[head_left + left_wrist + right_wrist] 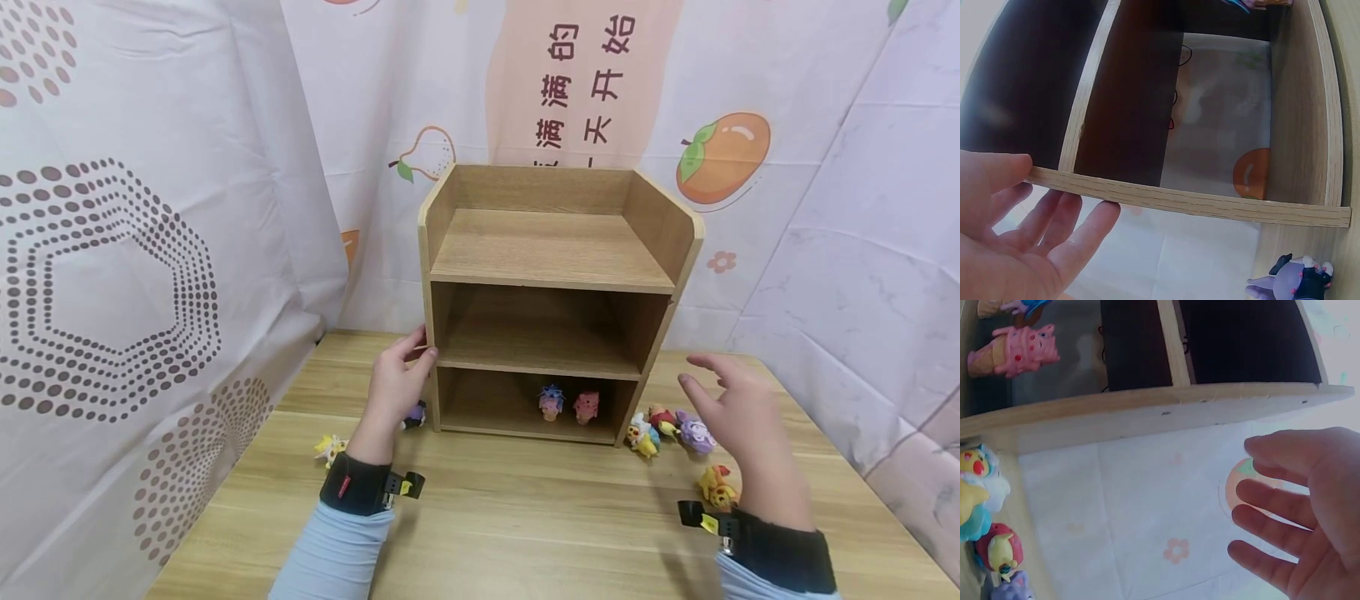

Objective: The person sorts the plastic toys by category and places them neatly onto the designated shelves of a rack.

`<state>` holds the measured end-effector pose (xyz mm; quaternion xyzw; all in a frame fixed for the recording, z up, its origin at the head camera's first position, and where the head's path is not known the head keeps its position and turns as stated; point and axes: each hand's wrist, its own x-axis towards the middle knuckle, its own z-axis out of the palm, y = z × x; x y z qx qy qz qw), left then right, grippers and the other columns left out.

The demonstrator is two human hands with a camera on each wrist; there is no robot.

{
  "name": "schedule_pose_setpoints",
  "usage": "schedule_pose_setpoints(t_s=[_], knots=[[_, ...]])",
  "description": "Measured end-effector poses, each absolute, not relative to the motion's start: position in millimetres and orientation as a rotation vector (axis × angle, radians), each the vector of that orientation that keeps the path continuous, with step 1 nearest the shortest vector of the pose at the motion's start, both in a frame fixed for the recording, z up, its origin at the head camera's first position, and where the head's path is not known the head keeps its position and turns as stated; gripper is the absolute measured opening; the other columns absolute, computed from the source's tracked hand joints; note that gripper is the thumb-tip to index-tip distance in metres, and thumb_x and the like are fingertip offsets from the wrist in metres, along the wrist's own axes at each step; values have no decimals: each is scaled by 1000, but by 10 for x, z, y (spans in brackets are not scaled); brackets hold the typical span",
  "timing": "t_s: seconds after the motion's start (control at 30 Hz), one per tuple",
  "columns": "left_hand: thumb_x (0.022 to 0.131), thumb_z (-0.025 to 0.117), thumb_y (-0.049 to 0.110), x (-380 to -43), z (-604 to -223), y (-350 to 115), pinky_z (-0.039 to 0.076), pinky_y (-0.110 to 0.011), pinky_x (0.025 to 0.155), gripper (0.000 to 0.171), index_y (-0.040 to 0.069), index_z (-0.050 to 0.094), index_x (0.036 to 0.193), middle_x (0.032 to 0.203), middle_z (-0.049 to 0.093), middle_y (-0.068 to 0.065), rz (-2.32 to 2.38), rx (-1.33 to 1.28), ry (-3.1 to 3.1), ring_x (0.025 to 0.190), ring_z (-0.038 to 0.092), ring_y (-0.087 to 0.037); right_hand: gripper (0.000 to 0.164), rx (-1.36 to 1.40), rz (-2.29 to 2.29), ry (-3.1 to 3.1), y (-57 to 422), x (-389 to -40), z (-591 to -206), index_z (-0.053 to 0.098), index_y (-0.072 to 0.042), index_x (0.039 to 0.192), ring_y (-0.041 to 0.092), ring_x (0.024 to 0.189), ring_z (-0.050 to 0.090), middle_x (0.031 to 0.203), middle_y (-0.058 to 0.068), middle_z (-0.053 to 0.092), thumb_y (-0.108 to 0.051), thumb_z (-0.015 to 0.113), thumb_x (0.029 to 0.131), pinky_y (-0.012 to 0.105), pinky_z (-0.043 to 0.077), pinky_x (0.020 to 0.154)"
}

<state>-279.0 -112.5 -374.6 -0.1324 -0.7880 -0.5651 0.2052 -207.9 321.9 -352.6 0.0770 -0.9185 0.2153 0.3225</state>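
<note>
A wooden shelf unit (555, 248) stands on the table with two small figurines on its lowest level: a pink one (587, 407) and a blue-topped one (551, 402). My left hand (399, 379) is at the shelf's left side panel. In the left wrist view, its thumb (1007, 169) touches the panel's front edge, and its fairly straight fingers (1088, 234) lie along the outer side. On the right, my right hand (742, 408) hovers apart from the shelf, holding nothing. Its fingers (1272, 503) are spread and slightly bent.
Right of the shelf lie a white-and-yellow figurine (643, 435), a red one (663, 419), a purple one (696, 433) and an orange-yellow one (717, 487). On the left are a yellow-white figurine (330, 450) and a dark purple one (1297, 278). Printed cloth (360, 92) hangs behind.
</note>
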Motion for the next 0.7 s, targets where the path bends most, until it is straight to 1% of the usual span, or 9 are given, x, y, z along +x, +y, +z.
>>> schedule_pose_setpoints(t_s=[0.17, 0.23, 0.37, 0.7], knots=[[93, 62, 13, -2795, -3747, -1124, 57, -28, 70, 42, 8, 54, 134, 121, 60, -8, -1571, -363, -2192, 101, 58, -17, 36, 190, 509, -2480, 3295, -2106, -3554, 60, -4, 121, 43, 96, 55, 119, 25, 58, -18, 67, 88, 65, 42, 83], [93, 62, 13, -2799, -3749, -1123, 57, -28, 70, 42, 8, 54, 134, 121, 60, -8, -1575, -365, -2188, 100, 58, -17, 38, 198, 506, -2527, 3322, -2122, -3568, 58, -3, 122, 47, 108, 48, 120, 27, 57, -17, 67, 88, 67, 40, 85], [93, 62, 13, -2807, -3754, -1125, 57, -28, 70, 42, 8, 54, 134, 121, 60, -8, -1588, -373, -2183, 101, 58, -18, 40, 223, 521, -2612, 3374, -2168, -3618, 56, -4, 124, 49, 110, 46, 122, 30, 54, -15, 68, 87, 69, 39, 85], [93, 62, 13, -2807, -3751, -1122, 57, -28, 71, 42, 8, 54, 134, 120, 61, -7, -1596, -373, -2185, 101, 58, -20, 46, 246, 562, -2742, 3482, -2266, -3782, 53, -4, 128, 52, 114, 41, 129, 31, 47, -12, 68, 85, 72, 35, 88]])
